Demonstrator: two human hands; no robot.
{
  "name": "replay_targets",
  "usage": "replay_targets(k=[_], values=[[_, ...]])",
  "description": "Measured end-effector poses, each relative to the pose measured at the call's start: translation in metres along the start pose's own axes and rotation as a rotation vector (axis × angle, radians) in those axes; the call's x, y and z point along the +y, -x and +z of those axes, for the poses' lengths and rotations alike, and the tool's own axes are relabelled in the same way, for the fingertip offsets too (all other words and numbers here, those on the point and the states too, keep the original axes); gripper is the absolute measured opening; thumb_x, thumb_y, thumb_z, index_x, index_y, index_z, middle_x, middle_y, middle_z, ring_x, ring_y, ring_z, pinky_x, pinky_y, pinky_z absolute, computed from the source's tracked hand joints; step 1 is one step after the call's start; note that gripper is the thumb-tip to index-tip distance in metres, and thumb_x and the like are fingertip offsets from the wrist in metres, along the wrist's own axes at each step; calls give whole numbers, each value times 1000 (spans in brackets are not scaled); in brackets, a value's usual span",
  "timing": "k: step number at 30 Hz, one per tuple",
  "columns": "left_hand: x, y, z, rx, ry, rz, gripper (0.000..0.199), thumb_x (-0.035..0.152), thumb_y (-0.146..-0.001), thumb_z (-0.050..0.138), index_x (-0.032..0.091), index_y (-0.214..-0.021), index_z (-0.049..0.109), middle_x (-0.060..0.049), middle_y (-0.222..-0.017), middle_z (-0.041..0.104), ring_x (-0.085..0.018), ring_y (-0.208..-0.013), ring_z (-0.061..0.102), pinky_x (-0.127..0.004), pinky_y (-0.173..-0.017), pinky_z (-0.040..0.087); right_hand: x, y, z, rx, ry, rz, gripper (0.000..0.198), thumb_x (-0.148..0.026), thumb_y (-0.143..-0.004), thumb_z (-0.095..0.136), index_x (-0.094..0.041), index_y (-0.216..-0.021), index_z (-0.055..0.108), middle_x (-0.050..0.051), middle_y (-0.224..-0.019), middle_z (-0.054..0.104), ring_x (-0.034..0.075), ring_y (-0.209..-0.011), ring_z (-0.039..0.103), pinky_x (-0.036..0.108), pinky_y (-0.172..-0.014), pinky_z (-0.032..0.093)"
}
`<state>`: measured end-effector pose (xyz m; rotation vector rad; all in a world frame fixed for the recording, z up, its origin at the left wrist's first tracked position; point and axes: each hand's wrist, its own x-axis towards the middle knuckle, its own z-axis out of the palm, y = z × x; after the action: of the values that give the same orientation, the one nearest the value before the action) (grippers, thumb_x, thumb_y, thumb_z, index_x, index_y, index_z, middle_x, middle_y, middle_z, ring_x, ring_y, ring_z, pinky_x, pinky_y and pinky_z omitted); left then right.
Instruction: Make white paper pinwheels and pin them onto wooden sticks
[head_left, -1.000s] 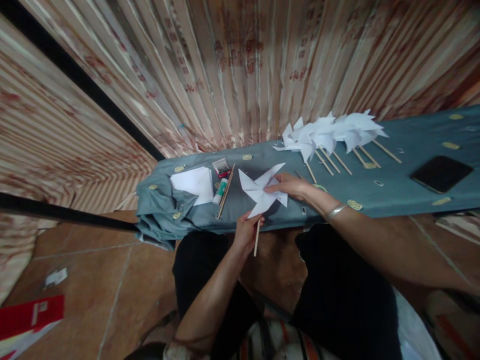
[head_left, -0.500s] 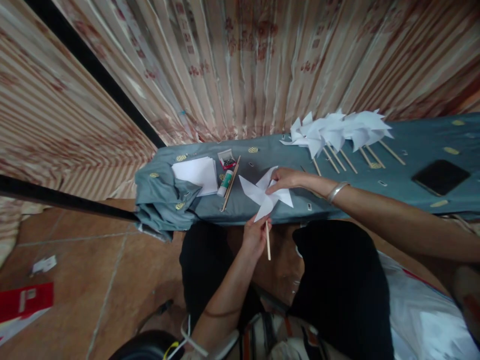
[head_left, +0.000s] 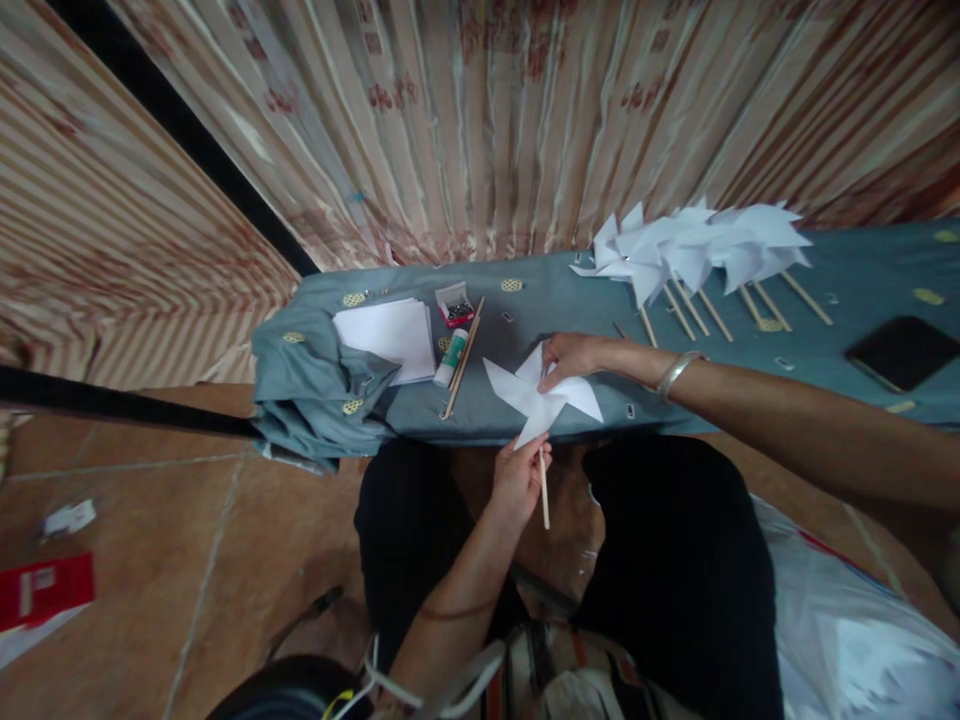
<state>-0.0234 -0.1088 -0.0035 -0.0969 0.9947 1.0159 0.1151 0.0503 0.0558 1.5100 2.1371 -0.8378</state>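
A white paper pinwheel (head_left: 541,406) on a thin wooden stick (head_left: 545,495) is held over the front edge of the cloth-covered bench. My left hand (head_left: 519,480) is closed around the stick just below the lowest blade, and the stick's end sticks out beneath the fingers. From the right, my right hand (head_left: 574,358) reaches in with thumb and fingers pinching the pinwheel near its centre. The fingers partly cover the upper blade. Whatever fastens the centre is hidden or too small to make out.
Finished pinwheels (head_left: 697,245) lie overlapping at the back right, near a dark flat object (head_left: 904,352). On the left are a paper stack (head_left: 386,340), glue stick (head_left: 451,358), wooden sticks (head_left: 465,355) and a small red box of metal pieces (head_left: 455,305). Curtains hang behind.
The view has shifted slightly. The pinwheel's blades sit at a slightly different angle, the right one reaching further out. Both hands keep their hold.
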Motion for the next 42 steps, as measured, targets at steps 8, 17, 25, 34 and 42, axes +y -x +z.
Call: replay_targets(k=[8, 17, 25, 34, 42], values=[[-3, 4, -4, -79, -42, -40, 22, 16, -63, 87, 7, -78, 74, -1, -58, 63, -3, -45, 48, -15, -44, 32, 0, 1, -3, -30, -9, 7, 45, -50, -72, 76, -16, -101, 79, 7, -96, 76, 23, -83, 68, 27, -63, 44], [-5, 1, -5, -75, -67, 12, 25, 19, -59, 89, 8, -75, 73, 1, -56, 60, -2, -45, 45, -18, -46, 29, 0, 2, -4, -38, -41, 2, 44, -55, -69, 77, -17, -92, 79, 8, -91, 74, 24, -81, 66, 29, -64, 43], [-8, -1, -5, 5, -112, 44, 25, 20, -57, 88, 9, -70, 69, 0, -55, 62, -4, -43, 48, -18, -46, 32, -7, 7, -7, -75, -30, -2, 43, -45, -77, 73, -8, -98, 77, 12, -98, 75, 20, -81, 64, 26, -65, 43], [-5, 1, -3, 23, -125, 42, 22, 19, -57, 85, 9, -68, 69, 1, -53, 62, -4, -41, 48, -18, -44, 34, -9, 5, -9, -93, -7, -4, 44, -44, -77, 74, -8, -101, 76, 12, -97, 75, 19, -80, 62, 26, -64, 41], [-4, 2, -3, -73, -139, -2, 24, 26, -63, 85, 10, -73, 70, 1, -54, 62, -4, -39, 46, -20, -42, 30, -10, 3, -11, -105, 15, 4, 43, -46, -77, 73, -7, -94, 76, 12, -87, 73, 19, -73, 60, 28, -61, 39]])
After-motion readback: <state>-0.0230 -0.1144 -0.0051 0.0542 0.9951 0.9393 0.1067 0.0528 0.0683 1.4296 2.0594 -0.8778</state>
